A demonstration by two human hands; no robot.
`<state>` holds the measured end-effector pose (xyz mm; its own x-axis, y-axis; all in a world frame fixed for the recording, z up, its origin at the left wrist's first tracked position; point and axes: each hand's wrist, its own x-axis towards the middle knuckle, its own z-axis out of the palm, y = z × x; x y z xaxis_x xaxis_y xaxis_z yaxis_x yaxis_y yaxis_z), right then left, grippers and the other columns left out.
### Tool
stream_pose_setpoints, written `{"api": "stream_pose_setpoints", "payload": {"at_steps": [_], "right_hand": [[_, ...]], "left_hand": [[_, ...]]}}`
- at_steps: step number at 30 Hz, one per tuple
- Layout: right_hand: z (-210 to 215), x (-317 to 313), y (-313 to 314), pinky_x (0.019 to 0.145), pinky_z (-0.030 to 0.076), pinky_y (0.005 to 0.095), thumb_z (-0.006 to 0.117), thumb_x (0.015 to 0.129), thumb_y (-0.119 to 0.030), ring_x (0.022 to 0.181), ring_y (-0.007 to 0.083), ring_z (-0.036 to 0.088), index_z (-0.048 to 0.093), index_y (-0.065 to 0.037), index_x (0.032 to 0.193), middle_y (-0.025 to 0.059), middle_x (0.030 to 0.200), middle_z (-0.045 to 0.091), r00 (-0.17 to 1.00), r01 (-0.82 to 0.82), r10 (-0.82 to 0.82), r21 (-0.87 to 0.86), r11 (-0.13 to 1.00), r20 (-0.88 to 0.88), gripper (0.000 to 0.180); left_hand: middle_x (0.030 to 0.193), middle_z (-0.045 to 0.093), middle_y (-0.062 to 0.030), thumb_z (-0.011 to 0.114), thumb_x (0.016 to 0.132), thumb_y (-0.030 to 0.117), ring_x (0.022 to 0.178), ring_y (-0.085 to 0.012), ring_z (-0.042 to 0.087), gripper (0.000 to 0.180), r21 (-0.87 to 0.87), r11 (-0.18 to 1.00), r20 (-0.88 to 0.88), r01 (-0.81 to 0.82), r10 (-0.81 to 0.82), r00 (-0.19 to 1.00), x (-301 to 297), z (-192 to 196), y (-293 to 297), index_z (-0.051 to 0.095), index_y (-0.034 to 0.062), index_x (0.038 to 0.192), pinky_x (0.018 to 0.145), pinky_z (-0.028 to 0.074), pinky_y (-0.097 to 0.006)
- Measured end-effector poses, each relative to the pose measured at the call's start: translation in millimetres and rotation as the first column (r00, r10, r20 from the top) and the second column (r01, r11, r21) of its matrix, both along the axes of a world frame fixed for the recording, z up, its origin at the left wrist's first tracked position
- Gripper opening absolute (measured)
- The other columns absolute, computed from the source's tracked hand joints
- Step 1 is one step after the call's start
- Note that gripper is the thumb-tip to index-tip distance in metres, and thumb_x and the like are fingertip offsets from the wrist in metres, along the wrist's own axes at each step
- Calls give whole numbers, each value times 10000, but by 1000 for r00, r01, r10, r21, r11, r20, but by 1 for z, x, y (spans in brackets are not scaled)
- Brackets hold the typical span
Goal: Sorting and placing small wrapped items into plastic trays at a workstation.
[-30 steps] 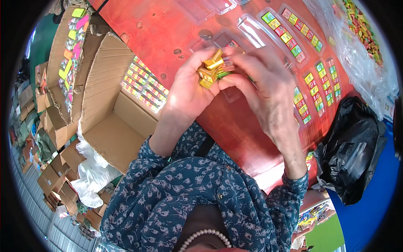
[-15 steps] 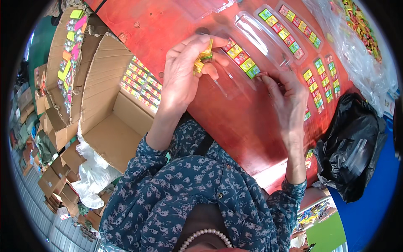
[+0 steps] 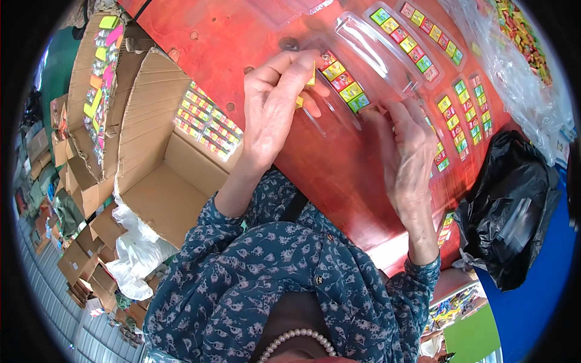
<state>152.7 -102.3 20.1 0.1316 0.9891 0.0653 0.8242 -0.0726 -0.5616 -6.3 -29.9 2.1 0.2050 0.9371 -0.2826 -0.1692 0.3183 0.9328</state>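
A clear plastic tray (image 3: 330, 124) lies on the red table in front of me, with a row of small printed squares (image 3: 342, 80) in red, yellow and green along it. My left hand (image 3: 275, 106) is closed over the tray's left side. Small yellow pieces (image 3: 301, 100) show between its fingers; the rest of them is hidden. My right hand (image 3: 408, 148) is at the near end of the row, thumb and fingertips pinched together beside the green square. A small reddish piece seems to be at those fingertips, partly hidden.
Beyond lies another clear tray (image 3: 378, 54). Several filled strips (image 3: 402, 41) lie to the right on the red table (image 3: 339, 175). A plastic bag of small coloured pieces (image 3: 523, 42) and a black bag (image 3: 508, 206) are at the right. An open cardboard box (image 3: 160, 187) stands left.
My right hand has moved slightly left and nearer the row's end. The left hand has turned, hiding more of its yellow pieces. The tray has shifted slightly left.
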Motion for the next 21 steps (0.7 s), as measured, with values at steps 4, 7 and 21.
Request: {"api": "stream_pose_setpoints", "payload": {"at_steps": [4,7,21], "right_hand": [[-7,-5,-2,520,432,393,642,753,-66,629,322,551,547,-18,812,134,757,494,998,9,-10,-7,1000,-59,122],[-12,-6,-4,523,438,384,657,736,-72,642,311,561,555,-20,841,123,773,490,1000,1,-1,1,1000,-13,156],[-9,-13,-2,527,446,381,694,714,-91,629,312,566,557,-13,872,120,776,487,987,68,-59,56,996,-152,223]], "left_hand": [[816,592,-77,514,901,225,652,-137,603,334,41,999,-3,-2,2,1000,1,-3,-2,600,-88,978,478,468,-227],[812,583,-73,518,901,224,650,-133,602,338,31,999,10,11,-11,1000,0,-4,-3,597,-92,991,475,469,-222],[1041,615,-152,489,909,236,685,-147,611,338,47,999,-59,8,-5,998,2,0,-8,619,-65,991,493,471,-225]]}}
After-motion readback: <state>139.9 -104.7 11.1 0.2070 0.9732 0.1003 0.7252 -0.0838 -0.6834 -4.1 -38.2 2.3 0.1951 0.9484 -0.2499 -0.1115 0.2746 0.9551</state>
